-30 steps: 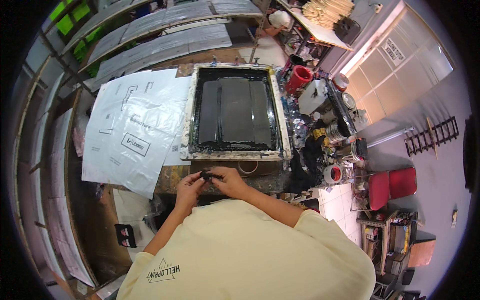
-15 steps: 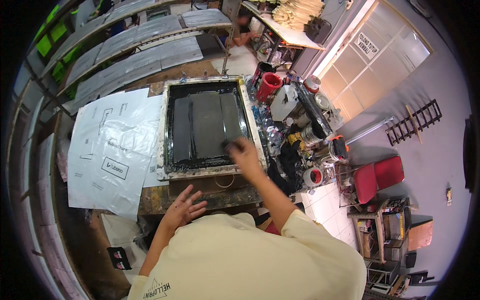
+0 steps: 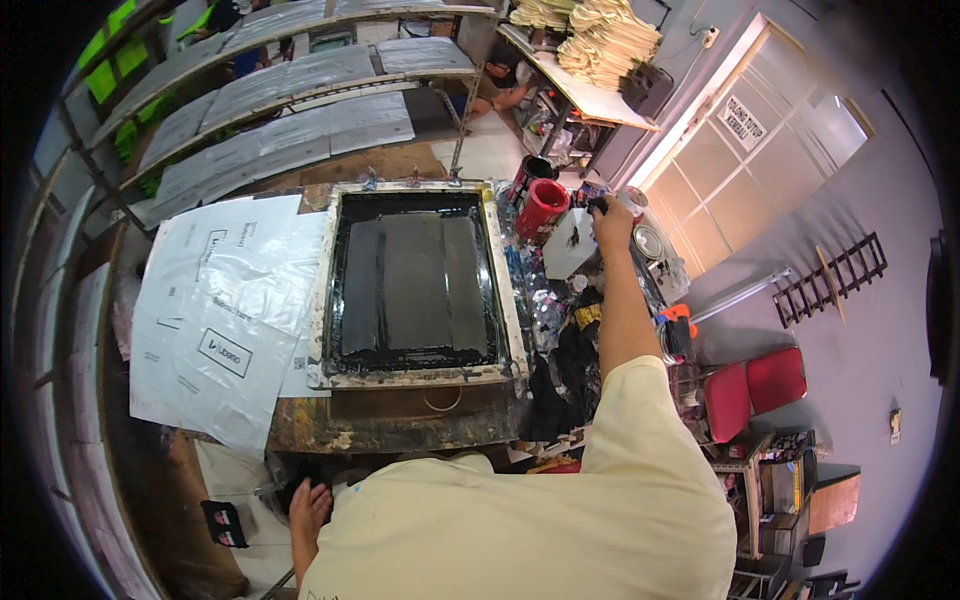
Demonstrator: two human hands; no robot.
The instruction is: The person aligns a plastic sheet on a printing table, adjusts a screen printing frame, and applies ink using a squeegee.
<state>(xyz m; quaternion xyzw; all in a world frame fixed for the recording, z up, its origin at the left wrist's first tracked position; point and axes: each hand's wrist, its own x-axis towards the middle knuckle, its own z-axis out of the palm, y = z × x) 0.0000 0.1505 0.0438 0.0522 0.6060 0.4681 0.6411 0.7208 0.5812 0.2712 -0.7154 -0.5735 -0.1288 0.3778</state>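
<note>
My right hand is stretched out over the right side of the workbench, its fingers closed on a small black wad. It is above a white plastic container and right of a red ink-stained tub. My left hand hangs low beside my body, below the bench edge, with its fingers loosely extended and nothing seen in them. Between the arms lies a screen-printing frame, its dark mesh coated with wet black ink around the edges. White printed plastic sheets lie left of it.
Drying racks with several sheets stand beyond the bench. Black cloths and several cans crowd the bench's right side. A red folding chair is at the right. Another person's arm shows at the back.
My right hand has left the screen and moved far and right over the containers, still holding the black wad. My left hand has dropped from the bench's front edge to my side.
</note>
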